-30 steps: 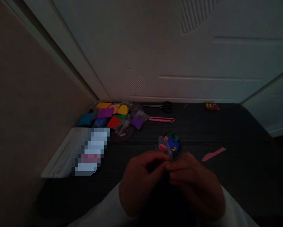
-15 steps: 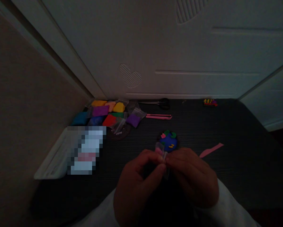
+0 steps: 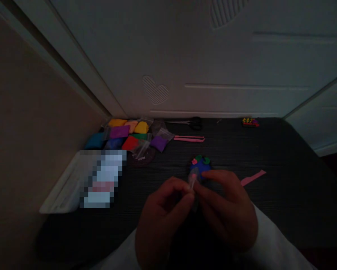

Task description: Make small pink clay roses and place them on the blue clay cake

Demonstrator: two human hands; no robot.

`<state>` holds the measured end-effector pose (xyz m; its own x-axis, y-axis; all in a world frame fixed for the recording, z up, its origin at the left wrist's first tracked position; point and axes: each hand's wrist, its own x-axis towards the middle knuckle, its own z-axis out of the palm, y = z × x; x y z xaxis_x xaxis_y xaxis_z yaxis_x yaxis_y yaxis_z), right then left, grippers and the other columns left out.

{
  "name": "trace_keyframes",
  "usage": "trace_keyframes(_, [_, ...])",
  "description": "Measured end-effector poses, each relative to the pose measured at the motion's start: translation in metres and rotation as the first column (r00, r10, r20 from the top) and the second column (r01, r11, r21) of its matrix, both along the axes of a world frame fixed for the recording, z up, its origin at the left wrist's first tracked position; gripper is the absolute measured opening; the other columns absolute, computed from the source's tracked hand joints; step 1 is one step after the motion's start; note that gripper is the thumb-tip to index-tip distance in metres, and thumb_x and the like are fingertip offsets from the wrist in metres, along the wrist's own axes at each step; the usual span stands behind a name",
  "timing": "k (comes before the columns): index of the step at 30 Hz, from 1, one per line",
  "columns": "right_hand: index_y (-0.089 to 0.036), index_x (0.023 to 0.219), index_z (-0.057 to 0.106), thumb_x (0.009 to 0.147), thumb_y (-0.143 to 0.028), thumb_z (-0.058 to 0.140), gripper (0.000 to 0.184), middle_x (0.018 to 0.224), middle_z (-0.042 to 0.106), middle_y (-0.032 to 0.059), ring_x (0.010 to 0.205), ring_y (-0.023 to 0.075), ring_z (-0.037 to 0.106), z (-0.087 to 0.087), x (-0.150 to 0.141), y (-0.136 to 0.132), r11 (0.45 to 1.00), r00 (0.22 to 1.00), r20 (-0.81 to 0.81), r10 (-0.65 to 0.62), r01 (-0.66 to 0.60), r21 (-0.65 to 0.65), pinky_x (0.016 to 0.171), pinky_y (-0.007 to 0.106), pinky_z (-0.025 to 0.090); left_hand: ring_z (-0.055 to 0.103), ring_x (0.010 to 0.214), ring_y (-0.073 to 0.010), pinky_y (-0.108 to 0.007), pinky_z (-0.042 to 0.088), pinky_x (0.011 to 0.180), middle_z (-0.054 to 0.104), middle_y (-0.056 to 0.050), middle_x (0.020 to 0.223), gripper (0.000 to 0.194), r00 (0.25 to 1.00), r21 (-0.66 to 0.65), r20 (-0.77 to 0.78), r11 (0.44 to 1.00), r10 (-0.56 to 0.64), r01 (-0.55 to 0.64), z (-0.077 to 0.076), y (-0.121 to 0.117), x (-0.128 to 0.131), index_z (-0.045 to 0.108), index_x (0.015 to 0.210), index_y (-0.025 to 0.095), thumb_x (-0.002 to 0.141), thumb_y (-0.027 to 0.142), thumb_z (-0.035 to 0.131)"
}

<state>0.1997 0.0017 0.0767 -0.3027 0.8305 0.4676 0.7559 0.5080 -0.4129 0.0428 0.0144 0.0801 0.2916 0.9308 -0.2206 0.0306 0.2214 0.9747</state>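
Between my hands is a small clear zip bag [image 3: 196, 174] with a bit of pink clay inside. My left hand [image 3: 165, 215] pinches its edge between thumb and forefinger. On the bag's other side, my right hand [image 3: 229, 210] has its thumb side at the opening, the forefinger lifted and stretched forward. Exactly how those right fingers grip is partly hidden. Just beyond the bag lies a round clay piece [image 3: 200, 165], blue with green leaf shapes and a pink flower, its near part covered by the bag and my right fingers.
A pink strip [image 3: 254, 177] lies to the right. Pink tools [image 3: 189, 138] and scissors [image 3: 196, 123] lie farther back. Several bags of coloured clay [image 3: 130, 143] are heaped at back left, beside a white tray [image 3: 63, 187]. A small colourful piece [image 3: 250, 122] sits back right.
My right forefinger has lifted off the bag and stretched forward over the blue clay. The bag has tilted and shifted slightly, and the left hand holds nearly the same place.
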Motion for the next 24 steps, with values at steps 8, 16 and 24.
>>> trace_keyframes(8, [-0.02, 0.072, 0.059, 0.073, -0.023, 0.049, 0.011, 0.087, 0.057, 0.0039, 0.08, 0.0194, 0.048, -0.005, -0.003, 0.001, 0.988, 0.933, 0.328, 0.147, -0.15, -0.016, 0.072, 0.04, 0.037, 0.047, 0.067, -0.0112, -0.023, 0.038, 0.063, 0.05, 0.001, 0.071, 0.008, 0.955, 0.006, -0.261, 0.989, -0.143, 0.15, 0.009, 0.0, 0.004, 0.05, 0.068, 0.018, 0.074, 0.023, 0.047])
trace_keyframes(16, [-0.018, 0.065, 0.058, 0.076, -0.014, 0.046, 0.017, 0.059, 0.057, 0.0001, 0.061, 0.0119, 0.047, 0.004, 0.002, -0.002, 0.972, 0.964, 0.132, 0.229, -0.234, 0.027, 0.064, 0.032, 0.039, 0.051, 0.08, -0.0146, -0.026, 0.039, 0.077, 0.055, -0.001, 0.082, 0.008, 0.941, 0.108, -0.267, 0.964, -0.209, 0.244, 0.021, -0.004, 0.002, 0.055, 0.075, 0.019, 0.071, 0.022, 0.049])
trace_keyframes(24, [-0.021, 0.101, 0.054, 0.075, -0.012, 0.049, 0.028, 0.091, 0.055, 0.0046, 0.08, 0.0116, 0.053, 0.012, 0.02, -0.007, 0.944, 0.952, -0.248, 0.179, -0.237, -0.229, 0.066, 0.022, 0.046, 0.056, 0.082, -0.0152, -0.025, 0.042, 0.073, 0.063, -0.001, 0.09, 0.025, 0.911, 0.07, -0.299, 0.945, -0.284, 0.318, 0.002, -0.004, -0.004, 0.056, 0.097, 0.026, 0.073, 0.025, 0.049])
